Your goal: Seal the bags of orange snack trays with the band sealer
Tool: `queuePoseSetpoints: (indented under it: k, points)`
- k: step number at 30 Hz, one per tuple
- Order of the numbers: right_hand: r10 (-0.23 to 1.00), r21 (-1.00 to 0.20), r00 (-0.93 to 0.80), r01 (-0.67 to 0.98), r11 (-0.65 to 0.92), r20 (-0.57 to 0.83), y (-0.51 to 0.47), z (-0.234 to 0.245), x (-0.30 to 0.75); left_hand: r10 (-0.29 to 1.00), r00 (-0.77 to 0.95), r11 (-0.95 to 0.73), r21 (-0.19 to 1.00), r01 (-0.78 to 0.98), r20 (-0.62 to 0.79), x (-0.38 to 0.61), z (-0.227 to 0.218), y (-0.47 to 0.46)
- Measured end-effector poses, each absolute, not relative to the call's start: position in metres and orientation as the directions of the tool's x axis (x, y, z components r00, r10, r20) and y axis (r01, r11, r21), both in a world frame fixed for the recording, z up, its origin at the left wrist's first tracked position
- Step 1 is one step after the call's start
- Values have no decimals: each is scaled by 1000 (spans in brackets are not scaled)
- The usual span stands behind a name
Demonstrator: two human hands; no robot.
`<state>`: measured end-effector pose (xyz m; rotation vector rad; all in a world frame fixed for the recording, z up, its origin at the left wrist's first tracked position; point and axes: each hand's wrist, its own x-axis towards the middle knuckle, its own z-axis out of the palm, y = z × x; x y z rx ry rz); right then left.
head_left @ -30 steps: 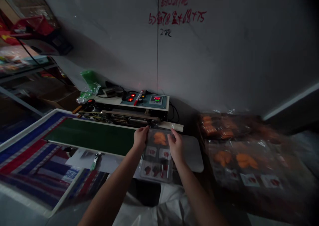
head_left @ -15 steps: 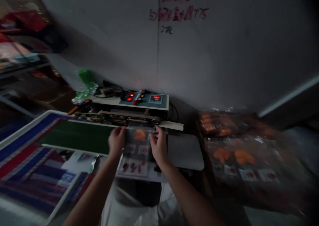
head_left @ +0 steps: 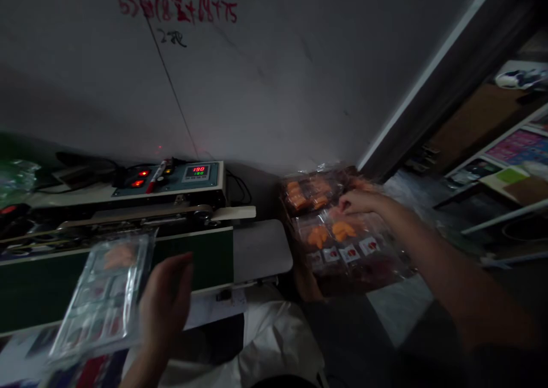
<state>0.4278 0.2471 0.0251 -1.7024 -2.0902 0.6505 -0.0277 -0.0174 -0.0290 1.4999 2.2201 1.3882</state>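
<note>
A clear plastic packet (head_left: 105,294) with orange and red snacks inside lies on the green conveyor belt (head_left: 201,257) of a sealing machine (head_left: 171,185), at the lower left. My left hand (head_left: 165,302) hovers just right of it, fingers loosely spread, holding nothing. My right hand (head_left: 357,201) reaches out to the right and rests on a stack of similar snack packets (head_left: 342,242). Its fingers curl down onto the top of the stack; whether they grip a packet is unclear.
The sealer's panel shows a red 190 readout and lit red buttons, with cables behind it. A grey shelf (head_left: 261,248) sticks out at the belt's right end. Red writing marks the wall. Shelving (head_left: 505,171) stands at far right.
Both hands let go of the packet, which has travelled left along the belt. My right hand swung right to the stack of packets. The view turned right.
</note>
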Motion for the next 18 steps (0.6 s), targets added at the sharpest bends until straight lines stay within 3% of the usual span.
queuePoseSetpoints:
  k: [2,6,9,11,13,15,18]
  points:
    - [955,-532,-283,824,194,-90,237,40,427,888,-337,-19,759,651,312,2,-28,-4]
    - [928,-532,-369,797,286,-53,195,107,425,982,32,-183,887,425,188,66,-11,28]
    - [923,-616,-385,725,308,8,154,176,408,920,239,-357,915,186,310,116,17,71]
    - [889,-603,-456,701,381,32,131,215,390,872,261,-440,897,42,415,138,40,101]
    - [838,-562,-542,674,480,66,119,239,372,874,240,-419,905,-74,424,146,61,122]
    - [822,-558,-516,618,553,243,118,240,356,921,211,-300,942,-150,327,137,73,126]
    - [778,-663,-123,451,597,616,129,193,330,991,77,-90,966,-244,112,104,65,105]
